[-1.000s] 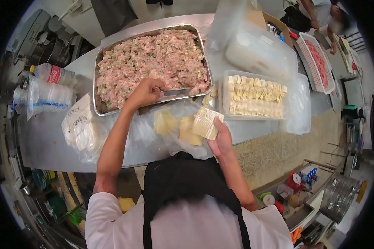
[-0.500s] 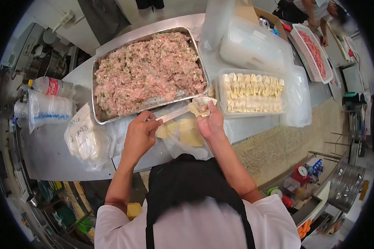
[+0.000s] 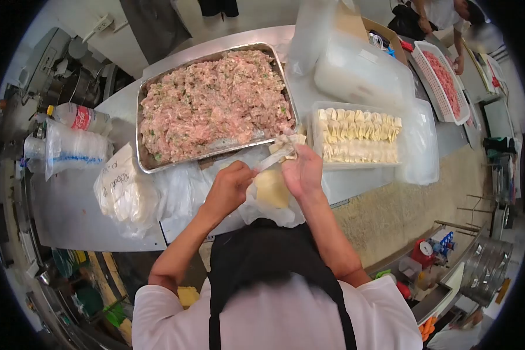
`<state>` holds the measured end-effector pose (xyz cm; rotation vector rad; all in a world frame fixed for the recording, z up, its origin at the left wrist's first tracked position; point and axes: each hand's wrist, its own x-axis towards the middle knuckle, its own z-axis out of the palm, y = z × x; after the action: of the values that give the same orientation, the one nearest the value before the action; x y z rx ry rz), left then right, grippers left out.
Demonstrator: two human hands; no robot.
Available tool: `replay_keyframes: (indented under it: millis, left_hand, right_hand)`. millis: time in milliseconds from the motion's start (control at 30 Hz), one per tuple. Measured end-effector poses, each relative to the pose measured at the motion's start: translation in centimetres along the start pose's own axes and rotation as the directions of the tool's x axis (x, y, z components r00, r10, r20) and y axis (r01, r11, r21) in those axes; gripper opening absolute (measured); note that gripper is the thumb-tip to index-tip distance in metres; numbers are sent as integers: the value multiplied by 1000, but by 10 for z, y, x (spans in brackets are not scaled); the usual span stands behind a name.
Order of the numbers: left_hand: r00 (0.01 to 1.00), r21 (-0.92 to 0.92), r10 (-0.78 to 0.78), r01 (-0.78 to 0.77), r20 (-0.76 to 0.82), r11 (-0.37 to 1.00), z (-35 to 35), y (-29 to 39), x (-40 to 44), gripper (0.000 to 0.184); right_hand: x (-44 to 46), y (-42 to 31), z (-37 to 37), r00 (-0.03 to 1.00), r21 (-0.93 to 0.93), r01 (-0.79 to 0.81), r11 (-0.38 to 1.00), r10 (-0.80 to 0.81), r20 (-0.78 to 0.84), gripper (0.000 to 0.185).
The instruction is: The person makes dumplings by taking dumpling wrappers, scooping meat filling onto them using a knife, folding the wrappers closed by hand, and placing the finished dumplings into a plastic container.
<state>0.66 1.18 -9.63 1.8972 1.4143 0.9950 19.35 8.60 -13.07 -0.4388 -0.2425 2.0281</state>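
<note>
My left hand is closed around the handle of a flat, pale spatula, whose tip touches a dumpling wrapper. My right hand holds that wrapper, with some filling on it, between thumb and fingers. Below both hands lie yellowish wrappers on clear plastic. Just beyond, a metal tray is heaped with minced meat filling flecked with green. To the right of my right hand, folded dumplings stand in rows inside a clear plastic container.
Plastic-bagged wrappers lie at left, near bagged cups and a bottle. Clear lidded boxes stand behind the dumplings. At far right, a white basket holds meat beside another person.
My left hand has moved right, bringing the spatula onto the wrapper. My right hand has turned, its fingers now more closed around the wrapper. The view has shifted slightly.
</note>
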Motion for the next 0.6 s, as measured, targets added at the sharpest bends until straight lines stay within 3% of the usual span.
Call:
replay_keyframes:
  millis: [133, 167, 200, 233, 300, 333, 400, 433, 467, 533, 567, 600]
  left_hand:
    - [991, -17, -124, 123, -52, 992, -28, 20, 2, 29]
    - [988, -70, -132, 126, -80, 990, -31, 23, 2, 30]
    - [989, -69, -128, 123, -76, 990, -35, 28, 2, 30]
    - [990, -31, -143, 142, -18, 989, -38, 33, 2, 30]
    - [987, 5, -156, 156, 39, 988, -40, 43, 1, 30]
    - [981, 52, -166, 161, 101, 986, -38, 47, 1, 30]
    - [970, 96, -174, 159, 168, 983, -42, 55, -1, 30]
    - [974, 77, -184, 175, 134, 982, -49, 58, -1, 31]
    - [976, 54, -195, 191, 101, 980, -57, 60, -1, 31]
    - [986, 31, -166, 167, -37, 986, -72, 59, -3, 32]
    - [983, 21, -148, 151, -109, 988, -77, 60, -5, 32]
    - [977, 12, -163, 166, -136, 986, -83, 61, -5, 32]
  right_hand:
    - [-21, -7, 10, 999, 41, -23, 999, 21, 39, 45]
    - [-20, 0, -1, 994, -262, 101, 960, -108, -10, 45]
    - [-20, 3, 2, 969, -544, 196, 816, -245, -18, 45]
    - [-23, 4, 5, 968, -545, 200, 815, -251, -20, 45]
    - [-27, 1, 13, 952, -938, 134, 321, -305, 32, 42]
    - [-26, 2, 8, 951, -938, 134, 320, -308, 30, 42]
    - [-19, 2, -9, 879, -941, 333, -60, -343, 333, 29]
    - [-17, -3, -6, 820, -890, 443, -105, -353, 450, 17]
    - [-19, -9, -3, 820, -892, 438, -113, -356, 448, 17]
    - [-30, -30, 8, 952, -987, 157, 38, -272, 141, 16]
    - [-34, -43, 4, 947, -990, 143, 14, -293, 133, 16]
    - [-38, -57, -2, 917, -978, 170, 122, -382, 112, 19]
